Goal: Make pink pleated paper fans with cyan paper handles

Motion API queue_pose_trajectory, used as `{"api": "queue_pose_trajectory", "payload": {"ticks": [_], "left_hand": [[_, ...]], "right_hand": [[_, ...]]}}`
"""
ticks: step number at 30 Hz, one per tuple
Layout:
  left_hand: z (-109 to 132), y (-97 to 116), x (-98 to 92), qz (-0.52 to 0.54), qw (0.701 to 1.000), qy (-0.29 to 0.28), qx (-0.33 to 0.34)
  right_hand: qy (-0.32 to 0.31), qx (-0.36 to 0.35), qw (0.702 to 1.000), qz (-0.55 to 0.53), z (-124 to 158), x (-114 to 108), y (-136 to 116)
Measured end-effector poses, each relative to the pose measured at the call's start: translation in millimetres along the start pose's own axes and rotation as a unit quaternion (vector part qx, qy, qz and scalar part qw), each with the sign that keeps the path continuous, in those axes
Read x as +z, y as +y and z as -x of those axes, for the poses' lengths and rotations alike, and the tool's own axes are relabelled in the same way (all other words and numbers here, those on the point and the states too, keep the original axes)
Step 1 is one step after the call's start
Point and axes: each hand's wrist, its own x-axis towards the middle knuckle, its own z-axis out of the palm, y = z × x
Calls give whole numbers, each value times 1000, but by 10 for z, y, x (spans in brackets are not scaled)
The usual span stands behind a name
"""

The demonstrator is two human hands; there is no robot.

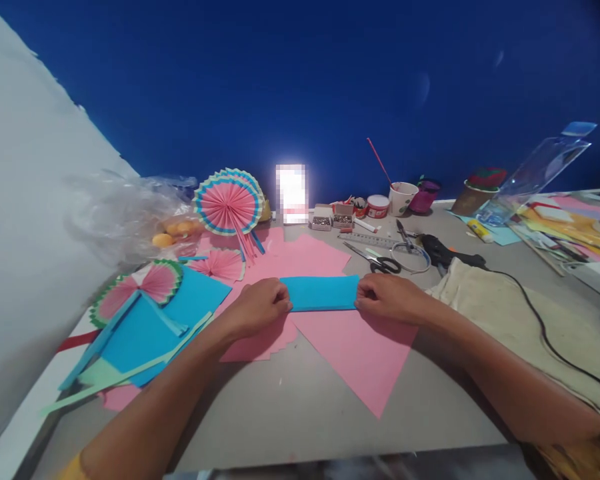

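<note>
A folded blue paper strip (323, 293) is stretched level between my two hands, above pink paper sheets (375, 360). My left hand (267, 303) is closed on its left end, fingers curled. At the right end my right hand (380, 299) grips it the same way. Pleated pink paper fans lie or stand to the left: a round one with blue and cream edges (229, 203) and a green-edged one (137, 287) resting on blue paper (155, 333).
Scissors (380, 263), a metal ruler (370, 240), a glue gun (447, 252) and a beige cloth (520, 320) lie right of centre. Pin boxes (322, 220), a paper cup (403, 199) and a lit, blurred screen (292, 193) line the blue wall. A plastic bag (135, 213) with orange items is at left.
</note>
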Motion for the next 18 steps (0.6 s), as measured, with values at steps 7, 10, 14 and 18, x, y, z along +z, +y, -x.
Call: {"api": "queue_pose_trajectory", "payload": {"ticks": [7, 10, 14, 18], "left_hand": [[-2, -1, -19, -1, 1000, -13, -7], [5, 21, -42, -1, 1000, -13, -9], [11, 43, -57, 1, 1000, -16, -12], [7, 56, -50, -7, 1000, -7, -21]], "right_hand": [[-16, 11, 1000, 0, 0, -29, -30], [-11, 5, 1000, 1, -11, -19, -17], [-2, -1, 1000, -7, -21, -6, 3], [-3, 5, 1000, -4, -24, -7, 0]]}}
